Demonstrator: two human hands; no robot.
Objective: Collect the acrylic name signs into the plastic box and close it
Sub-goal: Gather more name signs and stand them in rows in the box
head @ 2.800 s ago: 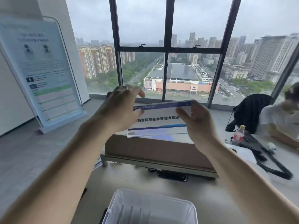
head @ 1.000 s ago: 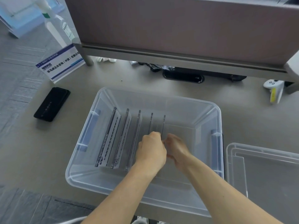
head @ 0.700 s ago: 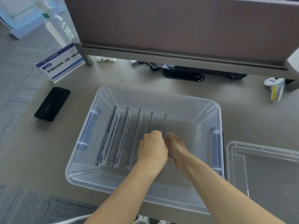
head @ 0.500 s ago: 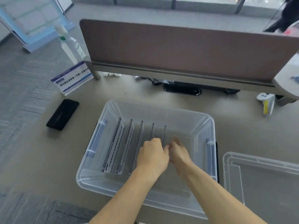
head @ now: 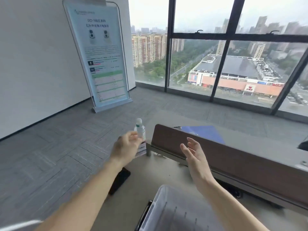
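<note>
The clear plastic box [head: 160, 195] sits at the bottom edge of the view, with several acrylic name signs [head: 175, 213] standing upright inside it. Another name sign [head: 142, 149], white with blue print, stands at the desk's far left end, partly hidden behind my left hand [head: 125, 148]. That hand is stretched out with its fingers apart right at the sign; I cannot tell if it touches. My right hand [head: 195, 158] hangs in the air above the desk, palm turned left, fingers spread and holding nothing. The box's lid is out of view.
A clear bottle [head: 139, 128] stands just behind the sign. A black phone [head: 120, 181] lies under my left forearm. A brown desk partition [head: 233, 157] runs across behind my hands, with a blue folder [head: 205, 132] beyond it. A banner stand [head: 100, 55] is at the wall.
Both hands have left the box and risen. My head has lifted and turned left. My left hand has reached out to the sign at the desk's far left end.
</note>
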